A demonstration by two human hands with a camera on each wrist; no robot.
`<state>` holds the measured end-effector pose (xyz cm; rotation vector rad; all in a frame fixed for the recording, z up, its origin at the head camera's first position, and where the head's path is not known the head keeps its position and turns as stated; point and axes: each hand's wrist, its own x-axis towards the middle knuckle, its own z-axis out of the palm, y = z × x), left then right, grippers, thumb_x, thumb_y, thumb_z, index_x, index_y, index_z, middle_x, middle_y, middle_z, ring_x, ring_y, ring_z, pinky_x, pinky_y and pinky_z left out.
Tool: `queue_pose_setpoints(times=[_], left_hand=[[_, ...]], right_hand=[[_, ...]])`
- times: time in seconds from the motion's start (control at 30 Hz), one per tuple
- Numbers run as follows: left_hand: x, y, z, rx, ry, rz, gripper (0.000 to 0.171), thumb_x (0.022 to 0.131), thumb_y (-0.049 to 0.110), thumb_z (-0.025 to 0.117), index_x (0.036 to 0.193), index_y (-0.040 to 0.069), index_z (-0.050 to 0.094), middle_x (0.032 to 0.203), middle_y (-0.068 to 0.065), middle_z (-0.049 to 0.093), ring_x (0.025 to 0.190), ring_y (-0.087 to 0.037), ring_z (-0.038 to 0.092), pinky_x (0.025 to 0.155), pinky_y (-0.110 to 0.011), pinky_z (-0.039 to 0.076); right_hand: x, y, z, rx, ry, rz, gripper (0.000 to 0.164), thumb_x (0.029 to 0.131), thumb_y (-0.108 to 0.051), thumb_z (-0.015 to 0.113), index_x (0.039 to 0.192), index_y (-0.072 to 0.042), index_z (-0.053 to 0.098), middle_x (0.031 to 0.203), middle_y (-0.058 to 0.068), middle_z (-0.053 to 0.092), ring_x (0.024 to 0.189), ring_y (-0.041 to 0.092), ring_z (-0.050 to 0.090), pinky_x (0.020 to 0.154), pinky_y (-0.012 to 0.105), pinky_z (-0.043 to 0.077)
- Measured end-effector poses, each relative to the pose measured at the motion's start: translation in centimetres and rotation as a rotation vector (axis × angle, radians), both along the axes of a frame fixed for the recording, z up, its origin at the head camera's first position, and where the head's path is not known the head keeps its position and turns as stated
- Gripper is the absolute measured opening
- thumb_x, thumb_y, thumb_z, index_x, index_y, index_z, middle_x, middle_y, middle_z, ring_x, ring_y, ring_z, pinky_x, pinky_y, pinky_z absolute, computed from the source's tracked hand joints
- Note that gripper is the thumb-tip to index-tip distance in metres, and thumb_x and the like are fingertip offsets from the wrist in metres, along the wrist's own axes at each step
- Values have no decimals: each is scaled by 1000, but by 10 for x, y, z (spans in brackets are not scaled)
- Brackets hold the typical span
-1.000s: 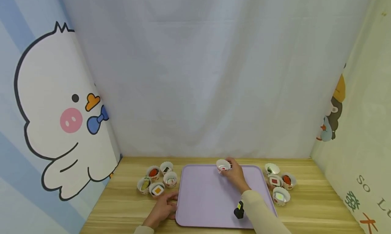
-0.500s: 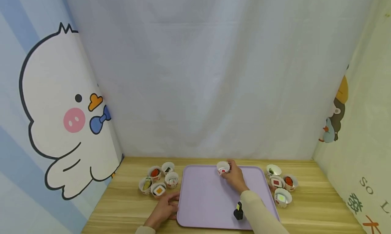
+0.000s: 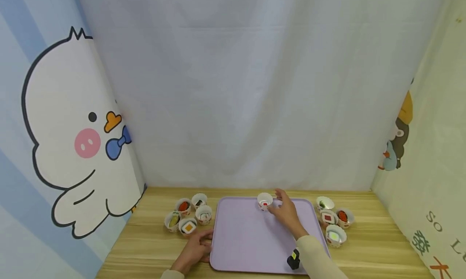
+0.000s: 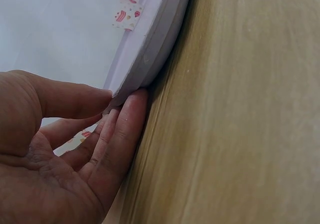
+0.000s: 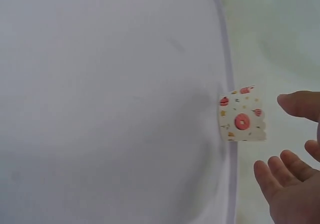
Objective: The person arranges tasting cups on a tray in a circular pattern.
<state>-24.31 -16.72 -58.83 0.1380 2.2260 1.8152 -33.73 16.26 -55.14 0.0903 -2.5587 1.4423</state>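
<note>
A small paper cup (image 3: 265, 201), white inside with a red-and-white piece in it, stands upright on the far part of the lavender tray (image 3: 247, 238). Red and yellow pictures, a donut among them, cover the outside of this cup in the right wrist view. Just right of it, my right hand (image 3: 287, 214) has its thumb and fingers spread, apart from the cup. At the tray's left edge, my left hand (image 3: 196, 248) pinches the rim. The left wrist view shows the thumb (image 4: 75, 98) at the rim's upper side and fingertips under it.
Left of the tray is a cluster of several paper cups (image 3: 187, 226) with small food-like pieces inside. Another group of cups (image 3: 335, 235) stands to the right on the wooden table (image 3: 371, 230). A pale curtain (image 3: 236, 109) hangs behind. A black device sits at my right wrist.
My right hand has let go of the paper cup and moved slightly right, fingers spreading. The cup stays on the tray's far part. My left hand keeps its place at the rim.
</note>
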Motion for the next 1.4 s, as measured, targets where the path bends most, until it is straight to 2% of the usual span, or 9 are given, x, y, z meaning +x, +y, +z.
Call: queue_pose_setpoints(times=[0.23,0.57,0.9,1.13,1.17,1.27,1.33,1.4], left_hand=[[-1,0,-1,0,-14,1,65,79,-9,54,142,-6,45,118,-20,56,79,-14,58,56,-35,58],[-1,-2,-2,3,-19,3,63,81,-8,55,143,-6,43,122,-23,55,83,-15,59,58,-37,59],[-1,-1,-3,-6,-19,19,63,80,-9,55,142,-7,44,121,-23,56,82,-14,60,57,-38,59],[1,-1,-2,2,-29,19,63,81,-9,55,143,-7,43,122,-24,55,83,-14,59,58,-38,59],[1,-1,-1,2,-30,19,63,81,-9,55,143,-7,43,122,-23,55,83,-14,59,58,-38,59],[0,-1,-1,-1,-32,21,63,81,-9,55,143,-6,43,122,-23,55,84,-15,59,59,-38,59],[0,-1,-1,-5,-33,22,63,81,-9,55,143,-6,44,122,-23,55,84,-15,59,59,-39,59],[-1,-1,-1,-6,-34,22,62,82,-10,55,143,-6,44,122,-23,55,84,-15,59,59,-39,60]], right_hand=[[16,16,14,-26,19,8,69,79,-1,75,141,1,43,142,26,49,131,42,47,105,53,45],[43,46,32,-11,25,15,70,82,-2,75,143,1,41,146,24,46,135,41,44,107,51,44],[69,78,47,16,107,-18,69,80,-1,76,141,3,43,140,25,50,131,42,48,103,50,47],[83,96,58,19,121,-59,67,82,-2,75,141,2,43,140,25,50,129,40,48,103,52,45],[85,98,59,21,126,-68,66,83,-3,74,141,2,43,139,26,51,128,40,49,102,49,48],[90,105,59,40,138,-89,66,84,-5,75,141,2,43,137,26,53,126,39,51,94,25,53],[94,110,59,33,145,-93,66,83,-5,75,141,2,43,137,26,52,125,39,51,89,8,47],[97,114,59,30,150,-97,67,83,-6,76,141,3,43,137,27,51,124,40,50,87,-2,39]])
